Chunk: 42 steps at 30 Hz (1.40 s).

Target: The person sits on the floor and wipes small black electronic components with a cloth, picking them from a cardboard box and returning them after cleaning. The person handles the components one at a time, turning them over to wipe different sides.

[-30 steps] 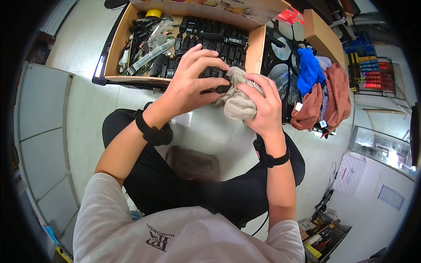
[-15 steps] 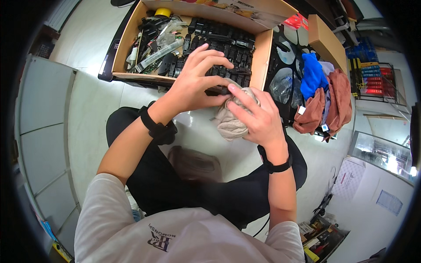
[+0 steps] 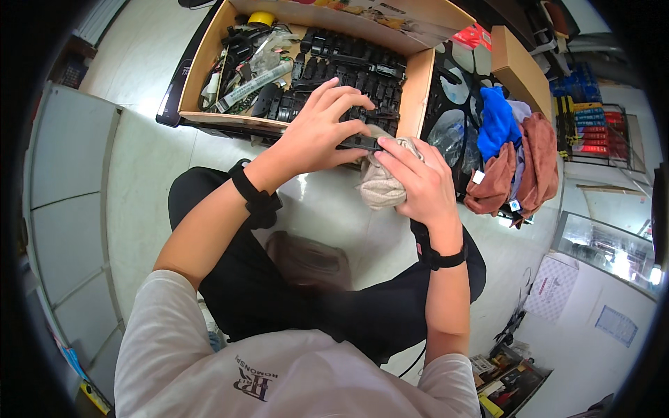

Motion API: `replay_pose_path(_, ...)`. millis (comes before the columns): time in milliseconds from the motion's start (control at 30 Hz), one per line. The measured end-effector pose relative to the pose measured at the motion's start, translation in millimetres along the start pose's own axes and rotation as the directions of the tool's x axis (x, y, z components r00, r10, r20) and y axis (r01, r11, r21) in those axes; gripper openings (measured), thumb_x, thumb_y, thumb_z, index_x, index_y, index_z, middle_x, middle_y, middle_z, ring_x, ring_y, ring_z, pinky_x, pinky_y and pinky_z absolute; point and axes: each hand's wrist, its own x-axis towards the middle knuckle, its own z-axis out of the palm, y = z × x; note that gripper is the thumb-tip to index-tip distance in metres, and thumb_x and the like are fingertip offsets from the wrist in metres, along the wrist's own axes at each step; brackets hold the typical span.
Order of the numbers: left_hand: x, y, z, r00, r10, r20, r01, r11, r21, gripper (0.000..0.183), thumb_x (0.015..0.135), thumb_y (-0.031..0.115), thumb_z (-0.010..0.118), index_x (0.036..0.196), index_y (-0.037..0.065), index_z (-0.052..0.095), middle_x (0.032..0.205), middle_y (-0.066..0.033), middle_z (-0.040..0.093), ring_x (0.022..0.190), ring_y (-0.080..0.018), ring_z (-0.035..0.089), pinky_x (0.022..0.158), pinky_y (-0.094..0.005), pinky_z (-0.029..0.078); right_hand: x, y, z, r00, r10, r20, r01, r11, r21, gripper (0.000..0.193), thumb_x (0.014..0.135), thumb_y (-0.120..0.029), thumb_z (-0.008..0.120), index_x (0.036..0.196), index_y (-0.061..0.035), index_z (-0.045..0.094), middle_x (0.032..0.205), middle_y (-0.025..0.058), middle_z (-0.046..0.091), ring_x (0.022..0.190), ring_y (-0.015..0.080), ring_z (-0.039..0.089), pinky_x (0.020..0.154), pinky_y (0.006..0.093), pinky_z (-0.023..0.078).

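Note:
My left hand (image 3: 311, 135) pinches one end of a small, flat black plastic piece (image 3: 359, 143) between thumb and fingers. A crumpled beige cloth (image 3: 381, 189) is bunched in my right hand (image 3: 428, 182), whose fingers and thumb press the cloth against the piece's other end. Both hands are in front of an open cardboard box (image 3: 417, 90). Inside it lie rows of similar black parts (image 3: 380, 83). Part of the piece is hidden by the fingers and the cloth.
On the box's left side are cables, clear plastic bags (image 3: 268, 56) and a yellow roll (image 3: 261, 19). Brown cloths (image 3: 540, 153) and a blue cloth (image 3: 496, 122) lie to the right. A brown stool (image 3: 309, 261) stands between my legs.
The cloth and my right hand have shifted slightly right and up. More of the black piece now shows between my hands.

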Motion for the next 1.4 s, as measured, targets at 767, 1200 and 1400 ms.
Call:
replay_pose_path(767, 1, 2, -11, 0.988, 0.034, -0.150, -0.031, 0.999, 0.021, 0.039, 0.058, 0.012, 0.093, 0.096, 0.013, 0.086, 0.139, -0.0053, 0.071, 0.144, -0.0375, 0.056, 0.129, -0.0638, 0.039, 8, -13, 20, 0.960, 0.077, -0.268, -0.096, 0.993, -0.061, 0.038, 0.083, -0.011, 0.077, 0.121, -0.0118, 0.081, 0.134, 0.0068, 0.075, 0.120, 0.0453, 0.069, 0.102, 0.0519, 0.060)
replay_pose_path(1200, -6, 6, -11, 0.989, 0.074, -0.129, -0.067, 0.996, 0.065, 0.030, 0.063, 0.016, 0.094, 0.092, 0.018, 0.086, 0.139, 0.0020, 0.070, 0.145, -0.0320, 0.056, 0.131, -0.0652, 0.036, 6, -10, 18, 0.969, 0.144, -0.201, -0.133, 0.989, 0.065, 0.049, 0.067, -0.008, 0.090, 0.114, -0.0098, 0.081, 0.130, 0.0104, 0.073, 0.119, 0.0415, 0.068, 0.102, 0.0509, 0.060)
replay_pose_path(1400, -7, 9, 0, 0.990, 0.108, -0.094, -0.096, 0.987, 0.128, 0.019, 0.064, 0.010, 0.086, 0.081, 0.014, 0.081, 0.137, 0.0027, 0.069, 0.144, -0.0283, 0.057, 0.132, -0.0626, 0.036, 1, -31, 33, 0.983, 0.001, -0.181, 0.015, 0.996, 0.088, 0.052, 0.065, -0.010, 0.089, 0.116, -0.0128, 0.081, 0.130, 0.0090, 0.073, 0.119, 0.0436, 0.069, 0.104, 0.0524, 0.060)
